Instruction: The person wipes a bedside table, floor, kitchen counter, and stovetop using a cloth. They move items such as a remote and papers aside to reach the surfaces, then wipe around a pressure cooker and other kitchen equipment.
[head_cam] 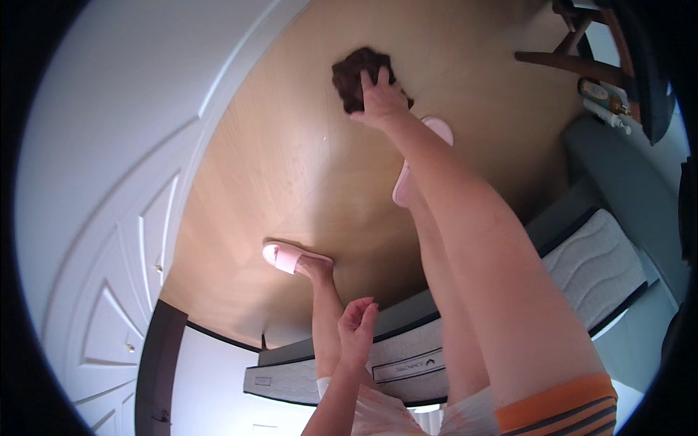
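My right hand (383, 103) reaches down to the floor, its fingers spread on top of a crumpled dark brown cloth (351, 82) that lies on the wood-look floor (256, 163). Whether the fingers grip the cloth or only press on it is hard to see. Near my left thigh, my left hand (358, 327) is raised above the leg with loosely curled fingers and nothing in it. Pink slippers are on both feet, the left slipper (286, 258) out on the floor and the right slipper (438, 131) partly hidden behind my right arm.
Behind my legs is a mattress (406, 359) on a grey bed frame (605, 158). White panelled cabinet doors (125, 283) stand along the left. At the upper right are a wooden chair (572, 62) and bottles (600, 92). A dark door (161, 359) is at the lower left.
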Demonstrator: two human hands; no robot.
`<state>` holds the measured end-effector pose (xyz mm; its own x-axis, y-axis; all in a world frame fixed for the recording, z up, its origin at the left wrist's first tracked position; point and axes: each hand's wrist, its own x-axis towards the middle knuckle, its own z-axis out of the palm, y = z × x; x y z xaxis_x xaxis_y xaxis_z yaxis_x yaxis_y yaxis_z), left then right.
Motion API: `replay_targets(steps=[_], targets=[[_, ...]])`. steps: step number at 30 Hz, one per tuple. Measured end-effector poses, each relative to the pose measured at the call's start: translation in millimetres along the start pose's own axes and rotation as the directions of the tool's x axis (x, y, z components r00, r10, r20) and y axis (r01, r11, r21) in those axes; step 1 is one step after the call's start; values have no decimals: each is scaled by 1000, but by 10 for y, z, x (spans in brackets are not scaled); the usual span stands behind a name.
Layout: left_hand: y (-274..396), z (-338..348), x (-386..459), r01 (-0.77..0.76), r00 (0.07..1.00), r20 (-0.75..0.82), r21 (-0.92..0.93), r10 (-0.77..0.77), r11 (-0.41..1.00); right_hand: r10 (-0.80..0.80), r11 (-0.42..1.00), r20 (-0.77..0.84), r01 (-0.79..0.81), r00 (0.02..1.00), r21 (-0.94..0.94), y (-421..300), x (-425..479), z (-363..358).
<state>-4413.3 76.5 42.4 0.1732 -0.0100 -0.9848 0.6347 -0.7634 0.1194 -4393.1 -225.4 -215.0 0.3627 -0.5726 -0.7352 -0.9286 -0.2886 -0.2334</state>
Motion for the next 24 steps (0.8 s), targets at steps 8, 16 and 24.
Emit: replay_targets(steps=[8,16,24], targets=[[-603,-623,9,182,983,-25,-94,-185,979,-39,980,-347,-32,937,-197,-373,-38,648],[-528,-869,37,90,996,33,-154,-86,984,-91,996,-79,92,993,11,-957,-830,1645],[-664,-943,30,89,996,6,-180,-89,980,-340,499,657,-463,672,732,-1554,-1679,1923]])
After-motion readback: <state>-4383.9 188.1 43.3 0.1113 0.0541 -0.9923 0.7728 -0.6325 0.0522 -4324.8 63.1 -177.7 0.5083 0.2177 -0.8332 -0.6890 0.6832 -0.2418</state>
